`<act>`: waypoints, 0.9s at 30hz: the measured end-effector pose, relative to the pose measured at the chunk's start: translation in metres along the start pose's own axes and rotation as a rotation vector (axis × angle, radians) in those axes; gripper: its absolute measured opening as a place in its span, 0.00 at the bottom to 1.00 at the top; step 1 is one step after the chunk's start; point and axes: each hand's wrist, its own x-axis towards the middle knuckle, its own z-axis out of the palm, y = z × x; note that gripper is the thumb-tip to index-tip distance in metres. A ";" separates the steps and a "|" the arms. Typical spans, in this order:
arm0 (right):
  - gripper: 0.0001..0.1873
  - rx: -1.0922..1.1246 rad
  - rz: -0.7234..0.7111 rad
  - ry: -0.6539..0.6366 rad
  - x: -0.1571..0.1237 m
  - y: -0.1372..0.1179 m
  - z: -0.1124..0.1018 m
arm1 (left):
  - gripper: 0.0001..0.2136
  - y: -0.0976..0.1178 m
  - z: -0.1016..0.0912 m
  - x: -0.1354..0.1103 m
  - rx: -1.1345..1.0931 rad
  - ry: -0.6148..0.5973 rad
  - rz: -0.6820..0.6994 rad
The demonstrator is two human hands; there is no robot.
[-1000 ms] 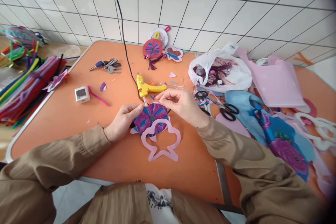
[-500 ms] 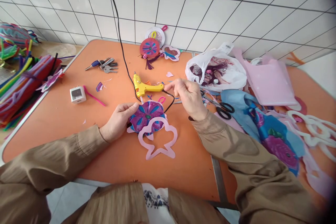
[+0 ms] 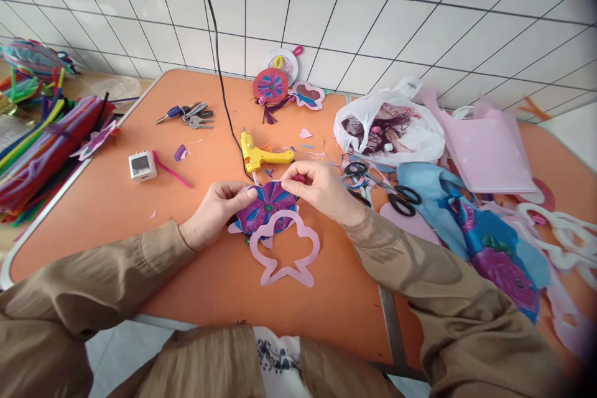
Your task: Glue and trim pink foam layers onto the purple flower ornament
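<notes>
A purple and blue flower cutout [image 3: 267, 206] is held just above the orange table. My left hand [image 3: 217, 208] grips its left side, thumb on top and fingers partly hidden underneath. At its upper right edge my right hand [image 3: 321, 189] is closed in a pinch, fingertips on the cutout. A small pink loop [image 3: 300, 178] shows beside those fingers. Below, a pale pink flower-shaped paper frame [image 3: 310, 258] overlaps the cutout's lower edge. The yellow glue gun [image 3: 268, 156] lies just beyond my hands, its nozzle pointing away.
Keys [image 3: 189, 114], a white charger [image 3: 142, 166] and a pink pipe cleaner [image 3: 173, 169] lie left. Finished ornaments [image 3: 270, 85] sit by the tiled wall. Right are a white plastic bag [image 3: 415, 137], black-handled scissors [image 3: 403, 199] and fabric scraps [image 3: 506, 261]. A black cord [image 3: 219, 68] hangs down.
My right hand has moved left and down from near the glue gun's handle to the cutout's upper edge. My left hand keeps its hold. The view has shifted slightly.
</notes>
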 end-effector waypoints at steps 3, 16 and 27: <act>0.12 -0.025 -0.048 -0.015 -0.001 -0.002 0.001 | 0.22 0.001 0.001 0.001 0.022 0.028 -0.006; 0.10 -0.005 -0.086 -0.055 -0.001 0.003 0.008 | 0.22 0.005 0.002 0.001 0.006 0.007 -0.058; 0.12 0.083 -0.023 0.007 -0.001 0.005 0.008 | 0.20 0.008 0.000 0.005 -0.062 0.036 -0.085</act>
